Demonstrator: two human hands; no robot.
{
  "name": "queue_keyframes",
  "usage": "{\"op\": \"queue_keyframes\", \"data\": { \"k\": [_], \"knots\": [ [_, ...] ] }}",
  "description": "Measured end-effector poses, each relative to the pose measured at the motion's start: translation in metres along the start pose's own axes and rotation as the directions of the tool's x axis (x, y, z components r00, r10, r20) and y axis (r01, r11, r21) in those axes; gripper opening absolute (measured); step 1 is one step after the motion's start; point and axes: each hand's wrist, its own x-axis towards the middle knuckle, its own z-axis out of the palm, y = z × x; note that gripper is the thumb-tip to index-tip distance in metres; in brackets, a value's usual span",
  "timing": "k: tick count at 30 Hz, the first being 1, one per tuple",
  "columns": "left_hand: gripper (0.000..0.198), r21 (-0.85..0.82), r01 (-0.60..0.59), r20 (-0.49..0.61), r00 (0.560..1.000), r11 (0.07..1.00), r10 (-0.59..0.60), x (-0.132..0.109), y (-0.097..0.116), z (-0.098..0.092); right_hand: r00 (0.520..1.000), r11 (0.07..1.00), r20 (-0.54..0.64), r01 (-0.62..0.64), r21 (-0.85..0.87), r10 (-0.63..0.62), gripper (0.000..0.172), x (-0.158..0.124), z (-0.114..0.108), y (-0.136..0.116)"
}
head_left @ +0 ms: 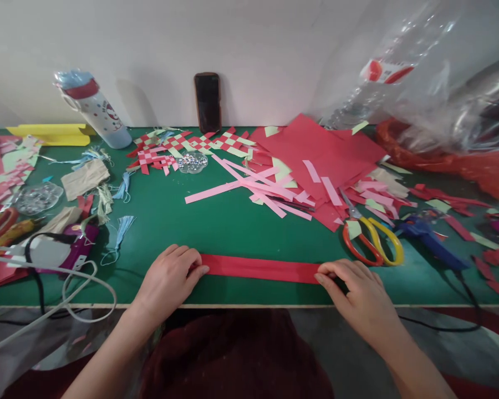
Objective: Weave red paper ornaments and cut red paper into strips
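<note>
A long red paper strip lies flat on the green table near its front edge. My left hand rests on the strip's left end, fingers curled and pressing it down. At the right end my right hand pinches the strip with its fingertips. Just beyond my right hand lie scissors with orange and yellow handles.
Pink paper strips and red sheets cover the middle and right. Woven red-and-white mats, a phone leaning on the wall, a bottle, a blue glue gun, tassels, cables and clear plastic bags surround them.
</note>
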Motion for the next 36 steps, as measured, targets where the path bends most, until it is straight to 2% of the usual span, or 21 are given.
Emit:
{"op": "queue_keyframes", "data": {
  "k": [11,18,26,29,32,34,36],
  "knots": [
    [0.018,-0.018,0.124,0.076,0.990,0.992,-0.122,-0.005,-0.007,-0.006,1.000,1.000,-0.013,-0.011,0.012,0.011,0.035,-0.004,0.001,0.005],
    [0.015,-0.053,0.158,0.099,0.983,0.986,-0.152,-0.006,-0.007,-0.010,1.000,1.000,-0.007,-0.020,0.017,0.020,0.041,-0.004,0.004,0.009],
    [0.012,-0.056,0.150,0.070,0.987,0.987,-0.146,-0.008,-0.010,-0.010,0.999,0.999,-0.001,-0.032,0.022,0.032,0.043,-0.003,0.005,0.009],
    [0.012,-0.033,0.133,0.030,0.991,0.991,-0.132,-0.011,-0.012,-0.006,1.000,0.999,-0.005,-0.028,0.026,0.029,0.043,-0.002,0.004,0.008],
    [0.022,0.063,0.098,-0.065,0.993,0.993,-0.094,-0.015,-0.007,-0.002,0.999,0.999,-0.003,-0.039,0.023,0.039,0.043,-0.002,0.004,0.008],
    [0.032,0.170,0.050,-0.147,0.989,0.984,-0.024,-0.017,0.002,0.001,0.999,0.999,-0.002,-0.044,0.019,0.044,0.044,-0.002,0.004,0.008],
    [0.037,0.251,-0.039,-0.218,0.971,0.967,0.096,-0.018,0.015,0.005,0.999,0.999,-0.006,-0.044,0.015,0.045,0.043,-0.002,0.005,0.008]
  ]
}}
